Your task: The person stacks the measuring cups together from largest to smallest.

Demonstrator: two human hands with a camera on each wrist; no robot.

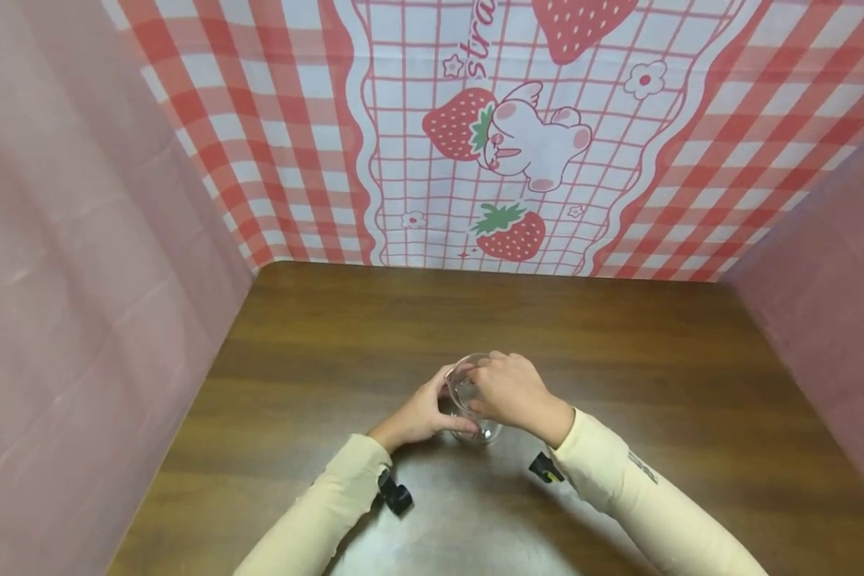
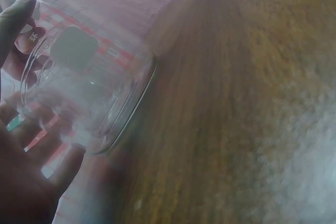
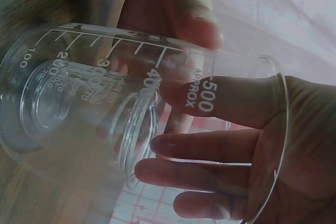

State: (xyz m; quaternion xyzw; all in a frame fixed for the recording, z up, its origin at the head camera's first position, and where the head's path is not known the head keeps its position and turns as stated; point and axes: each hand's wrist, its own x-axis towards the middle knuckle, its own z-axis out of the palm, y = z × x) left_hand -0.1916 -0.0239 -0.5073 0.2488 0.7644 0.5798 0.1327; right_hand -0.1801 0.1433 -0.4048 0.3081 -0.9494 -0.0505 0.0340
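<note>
A clear glass beaker (image 3: pixel 205 98) with white volume marks up to 500 lies tilted between the two hands over the table. Smaller glass beakers (image 3: pixel 139 145) with white marks of their own sit nested inside it. My left hand (image 1: pixel 425 412) grips the large beaker round its outside, thumb on the near side. From the other side, my right hand (image 1: pixel 514 388) reaches in through the mouth. In the right wrist view its fingers (image 3: pixel 210 148) are extended inside the glass, with fingertips right at the rim of the inner beakers.
The brown wooden table (image 1: pixel 317 352) spreads around the hands. A red-and-white strawberry cloth (image 1: pixel 403 184) hangs behind it, with pink curtains at the left (image 1: pixel 115 280) and right (image 1: pixel 821 304). Small black devices sit at the left cuff (image 1: pixel 396 498) and right cuff (image 1: pixel 546 468).
</note>
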